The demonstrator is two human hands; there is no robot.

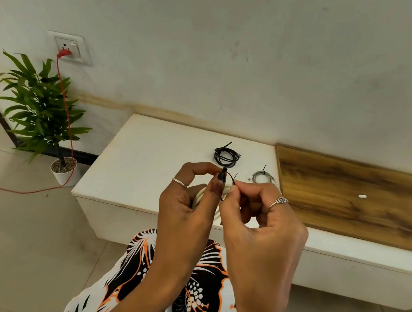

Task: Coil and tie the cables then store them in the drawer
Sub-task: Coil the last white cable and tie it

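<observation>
White cabinet top (144, 162) against plain wall (242, 53).

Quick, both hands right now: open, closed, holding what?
Left hand: closed, gripping the white cable coil.
Right hand: closed, pinching the black tie.

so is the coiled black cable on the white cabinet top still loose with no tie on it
No, the coiled black cable lies on the white cabinet top already bound by a black tie.
</observation>
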